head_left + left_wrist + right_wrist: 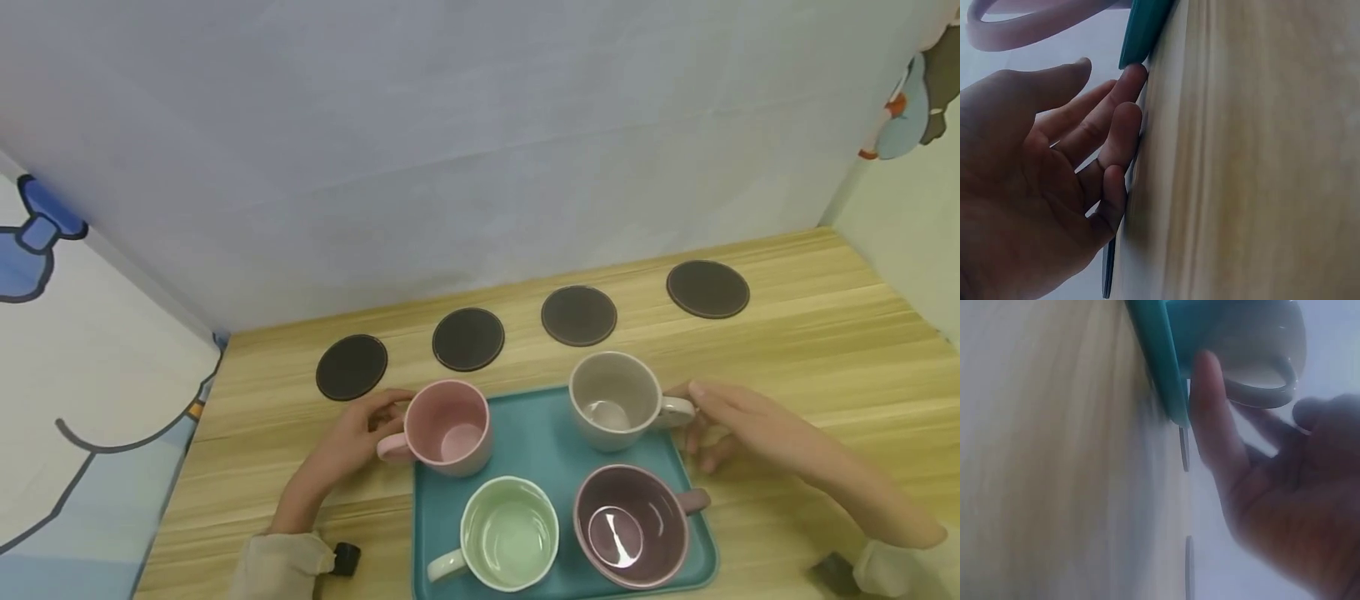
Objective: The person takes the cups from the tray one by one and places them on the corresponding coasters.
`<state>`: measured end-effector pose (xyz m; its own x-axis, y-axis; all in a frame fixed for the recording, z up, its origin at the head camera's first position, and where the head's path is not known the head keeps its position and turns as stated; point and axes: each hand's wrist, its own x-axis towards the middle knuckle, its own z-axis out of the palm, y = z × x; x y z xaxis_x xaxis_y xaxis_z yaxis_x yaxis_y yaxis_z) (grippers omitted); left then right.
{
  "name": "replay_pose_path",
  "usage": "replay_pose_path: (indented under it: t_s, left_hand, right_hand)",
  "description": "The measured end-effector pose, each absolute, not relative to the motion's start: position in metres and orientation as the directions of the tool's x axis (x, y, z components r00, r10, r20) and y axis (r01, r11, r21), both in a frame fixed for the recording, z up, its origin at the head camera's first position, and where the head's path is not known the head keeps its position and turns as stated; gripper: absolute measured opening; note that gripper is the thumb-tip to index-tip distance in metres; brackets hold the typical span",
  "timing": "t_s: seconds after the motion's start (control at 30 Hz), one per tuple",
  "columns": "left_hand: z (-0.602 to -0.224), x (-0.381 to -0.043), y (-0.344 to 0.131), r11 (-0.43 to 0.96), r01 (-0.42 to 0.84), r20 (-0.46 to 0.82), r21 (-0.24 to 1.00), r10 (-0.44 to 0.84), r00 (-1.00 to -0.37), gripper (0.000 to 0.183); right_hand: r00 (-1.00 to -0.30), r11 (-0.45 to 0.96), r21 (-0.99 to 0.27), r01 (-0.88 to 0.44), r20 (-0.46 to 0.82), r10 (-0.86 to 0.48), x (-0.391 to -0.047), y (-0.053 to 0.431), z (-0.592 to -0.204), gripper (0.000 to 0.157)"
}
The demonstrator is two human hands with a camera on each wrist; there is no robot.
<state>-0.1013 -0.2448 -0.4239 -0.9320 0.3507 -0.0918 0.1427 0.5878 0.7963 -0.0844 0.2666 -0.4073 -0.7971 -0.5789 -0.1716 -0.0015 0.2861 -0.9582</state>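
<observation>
Four mugs stand on a teal tray (pixel 525 425): a pink mug (pixel 450 425) at back left, a beige mug (pixel 617 400) at back right, a light green mug (pixel 510 533) at front left, a mauve mug (pixel 632 527) at front right. My left hand (pixel 352 442) is beside the pink mug's handle, its loosely bent fingers (pixel 1125 128) low at the tray's edge. Nothing lies in its palm. At the beige mug's handle (pixel 1266 394), my right hand (pixel 738 421) has its fingertips close by, fingers spread and thumb apart from the handle.
Several dark round coasters form a row behind the tray; the leftmost coaster (pixel 352 367) is near my left hand, the rightmost coaster (pixel 707 289) farther back. The wooden table (pixel 840 358) meets a pale cloth wall (pixel 480 167) at the back.
</observation>
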Motion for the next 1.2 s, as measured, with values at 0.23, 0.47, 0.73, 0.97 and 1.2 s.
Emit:
replay_pose_path:
  t_s: [0.23, 0.47, 0.73, 0.97, 1.2]
  left_hand:
    - [-0.428, -0.097, -0.245, 0.553, 0.168, -0.078, 0.816, 0.393, -0.916, 0.044]
    - [-0.428, -0.098, -0.242, 0.530, 0.149, -0.095, 0.835, 0.404, -0.910, 0.041]
    - [-0.427, -0.095, -0.245, 0.546, 0.119, -0.115, 0.829, 0.375, -0.920, 0.042]
    - [-0.426, -0.095, -0.243, 0.576, 0.080, -0.151, 0.813, 0.343, -0.927, 0.043]
    - [-0.424, -0.093, -0.244, 0.551, 0.060, -0.163, 0.832, 0.346, -0.924, 0.044]
  right_hand:
    - [-0.721, 0.207, -0.978, -0.029, -0.123, -0.682, -0.089, 0.263, -0.413, 0.045]
    - [-0.705, 0.183, -0.982, -0.050, -0.095, -0.703, -0.097, 0.265, -0.416, 0.041]
    - [-0.702, 0.134, -0.989, -0.056, -0.056, -0.710, -0.099, 0.261, -0.419, 0.044]
    - [-0.750, 0.194, -0.978, -0.079, -0.069, -0.658, -0.097, 0.264, -0.413, 0.043]
    - [-0.839, 0.198, -0.977, -0.077, -0.043, -0.543, -0.101, 0.266, -0.411, 0.044]
